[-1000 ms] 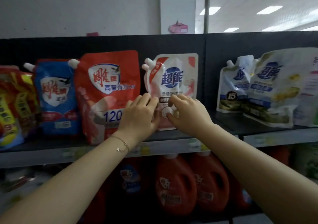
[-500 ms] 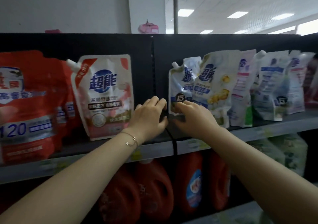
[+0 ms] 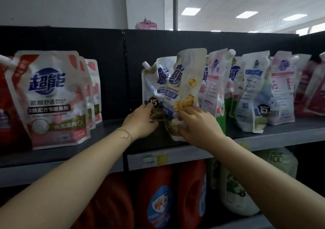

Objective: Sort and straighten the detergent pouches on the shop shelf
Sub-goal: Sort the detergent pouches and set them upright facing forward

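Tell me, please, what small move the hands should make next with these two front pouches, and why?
Probably the right hand should rotate the yellow-flower pouch upright and set it square on the shelf. It sits tilted, covering part of the 15-badge pouch that the left hand holds, while the pink-and-white pouches on the left face forward.

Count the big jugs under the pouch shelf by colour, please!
Red jugs: 3
White jugs: 2
Total: 5 in view
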{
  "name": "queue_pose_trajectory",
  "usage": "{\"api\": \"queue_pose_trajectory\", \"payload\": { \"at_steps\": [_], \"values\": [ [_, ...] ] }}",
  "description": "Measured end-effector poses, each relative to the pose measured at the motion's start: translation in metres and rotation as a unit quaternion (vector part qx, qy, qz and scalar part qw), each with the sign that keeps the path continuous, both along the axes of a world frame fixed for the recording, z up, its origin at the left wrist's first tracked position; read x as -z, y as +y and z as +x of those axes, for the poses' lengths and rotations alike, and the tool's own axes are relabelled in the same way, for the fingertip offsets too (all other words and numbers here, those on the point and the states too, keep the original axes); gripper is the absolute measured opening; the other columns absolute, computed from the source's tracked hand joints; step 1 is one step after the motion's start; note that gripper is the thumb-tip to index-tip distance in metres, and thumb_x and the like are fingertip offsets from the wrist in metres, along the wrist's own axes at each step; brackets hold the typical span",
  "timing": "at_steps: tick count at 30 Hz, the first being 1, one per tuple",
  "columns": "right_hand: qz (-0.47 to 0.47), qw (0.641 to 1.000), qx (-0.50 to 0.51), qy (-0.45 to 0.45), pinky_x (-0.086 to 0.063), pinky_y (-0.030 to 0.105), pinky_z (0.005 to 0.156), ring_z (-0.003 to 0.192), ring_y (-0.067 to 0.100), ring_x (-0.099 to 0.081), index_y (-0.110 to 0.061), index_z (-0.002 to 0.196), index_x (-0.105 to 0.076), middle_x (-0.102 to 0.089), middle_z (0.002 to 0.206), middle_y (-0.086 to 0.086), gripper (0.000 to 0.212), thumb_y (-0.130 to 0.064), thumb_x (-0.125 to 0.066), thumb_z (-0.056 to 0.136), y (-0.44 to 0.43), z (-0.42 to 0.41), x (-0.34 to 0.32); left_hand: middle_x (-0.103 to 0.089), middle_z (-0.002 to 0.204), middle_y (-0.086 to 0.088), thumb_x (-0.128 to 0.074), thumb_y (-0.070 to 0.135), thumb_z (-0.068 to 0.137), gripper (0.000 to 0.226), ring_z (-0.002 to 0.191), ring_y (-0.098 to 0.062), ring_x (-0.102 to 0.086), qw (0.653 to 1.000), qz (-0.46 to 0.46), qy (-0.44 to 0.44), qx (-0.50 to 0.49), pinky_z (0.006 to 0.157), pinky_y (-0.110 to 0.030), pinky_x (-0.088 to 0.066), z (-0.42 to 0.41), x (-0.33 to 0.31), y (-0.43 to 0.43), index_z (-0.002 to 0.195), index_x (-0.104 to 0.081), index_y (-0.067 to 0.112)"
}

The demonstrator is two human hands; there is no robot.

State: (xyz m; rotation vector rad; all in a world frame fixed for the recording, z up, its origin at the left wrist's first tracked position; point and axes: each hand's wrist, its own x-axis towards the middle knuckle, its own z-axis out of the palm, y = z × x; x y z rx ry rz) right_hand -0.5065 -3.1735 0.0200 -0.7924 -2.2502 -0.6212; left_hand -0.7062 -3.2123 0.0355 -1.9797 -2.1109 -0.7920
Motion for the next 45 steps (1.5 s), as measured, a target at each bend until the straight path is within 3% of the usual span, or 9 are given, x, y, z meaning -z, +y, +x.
{"api": "queue_pose_trajectory", "payload": {
  "at_steps": [6,14,19,24,27,32,36,41,45],
  "values": [
    [0.011,0.997,0.051,0.052,-0.046,0.034,0.046,0.066,0.033,-0.061,-0.012,0.085,-0.063,-0.062,0.079,0.006,0.036,-0.038,-0.077,0.066,0.008,-0.009,0.008,-0.059,0.106,-0.002,-0.043,0.04,0.099,0.03,0.089,-0.015,-0.057,0.97,-0.011,-0.243,0.002,0.066,-0.024,-0.043,0.002,-0.007,0.041,0.116,-0.053,0.017],
    [0.0,0.993,0.11,0.051,-0.046,0.034,0.04,0.063,0.034,-0.061,-0.015,0.096,-0.063,-0.061,0.087,0.005,0.055,-0.039,-0.088,0.053,0.02,-0.017,0.011,-0.051,0.135,-0.006,-0.026,0.042,0.103,0.049,0.126,-0.024,-0.047,0.875,-0.007,-0.48,0.058,0.112,-0.038,-0.033,0.015,-0.021,0.096,0.137,-0.045,0.012],
    [-0.026,0.994,0.089,0.062,-0.051,0.04,0.048,0.07,0.037,-0.06,-0.013,0.1,-0.058,-0.06,0.095,0.007,0.057,-0.034,-0.088,0.056,0.032,-0.016,0.015,-0.055,0.128,-0.006,-0.03,0.046,0.101,0.052,0.122,-0.025,-0.051,0.811,-0.029,-0.579,0.078,0.098,-0.03,-0.041,0.024,-0.02,0.11,0.135,-0.049,0.012],
    [-0.094,0.994,0.037,0.035,-0.045,0.04,0.082,0.102,0.033,-0.05,-0.017,0.119,-0.044,-0.047,0.121,0.002,0.069,-0.056,-0.073,0.071,0.035,-0.016,0.01,-0.06,0.117,-0.006,-0.035,0.044,0.101,0.047,0.111,-0.024,-0.056,0.78,0.009,-0.619,0.09,0.093,-0.03,-0.044,0.022,-0.013,0.106,0.127,-0.056,0.01],
    [-0.166,0.985,0.032,0.039,-0.041,0.041,0.095,0.116,0.031,-0.04,-0.018,0.123,-0.035,-0.037,0.129,0.001,0.087,-0.071,-0.07,0.063,0.04,-0.021,0.004,-0.066,0.114,-0.007,-0.042,0.045,0.098,0.042,0.101,-0.024,-0.061,0.783,0.028,-0.615,0.084,0.089,-0.033,-0.049,0.006,-0.007,0.096,0.115,-0.062,0.012],
    [-0.265,0.96,0.0,0.096,-0.041,0.041,0.101,0.12,0.027,-0.039,-0.016,0.122,-0.032,-0.034,0.131,0.006,0.097,-0.074,-0.072,0.056,0.054,-0.037,-0.003,-0.064,0.06,0.0,-0.042,0.042,0.099,0.043,0.057,-0.016,-0.056,0.834,-0.018,-0.544,0.087,0.051,-0.022,-0.044,-0.02,-0.001,0.063,0.078,-0.063,0.011],
    [-0.265,0.955,-0.011,0.131,-0.044,0.037,0.095,0.115,0.026,-0.046,-0.013,0.123,-0.036,-0.04,0.128,0.008,0.089,-0.061,-0.078,0.061,0.064,-0.04,-0.005,-0.072,0.088,-0.006,-0.042,0.039,0.099,0.035,0.065,-0.018,-0.067,0.867,-0.114,-0.476,0.098,0.059,-0.025,-0.047,-0.026,-0.006,0.043,0.104,-0.066,0.014],
    [-0.291,0.941,-0.008,0.17,-0.043,0.039,0.102,0.122,0.026,-0.046,-0.01,0.133,-0.032,-0.04,0.138,0.009,0.092,-0.047,-0.082,0.066,0.064,-0.042,-0.002,-0.066,0.087,-0.004,-0.055,0.024,0.095,0.013,0.067,-0.014,-0.063,0.924,-0.031,-0.382,-0.012,0.049,-0.02,-0.043,-0.048,-0.015,0.059,0.101,-0.062,0.014],
    [-0.294,0.944,0.018,0.145,-0.044,0.04,0.102,0.124,0.029,-0.047,-0.009,0.137,-0.023,-0.033,0.144,0.011,0.095,-0.046,-0.08,0.071,0.063,-0.045,-0.001,-0.057,0.123,-0.011,-0.05,0.025,0.097,0.037,0.102,-0.027,-0.062,0.897,-0.038,-0.438,-0.051,0.073,-0.034,-0.052,-0.06,-0.018,0.094,0.132,-0.041,0.016]
  ]
}}
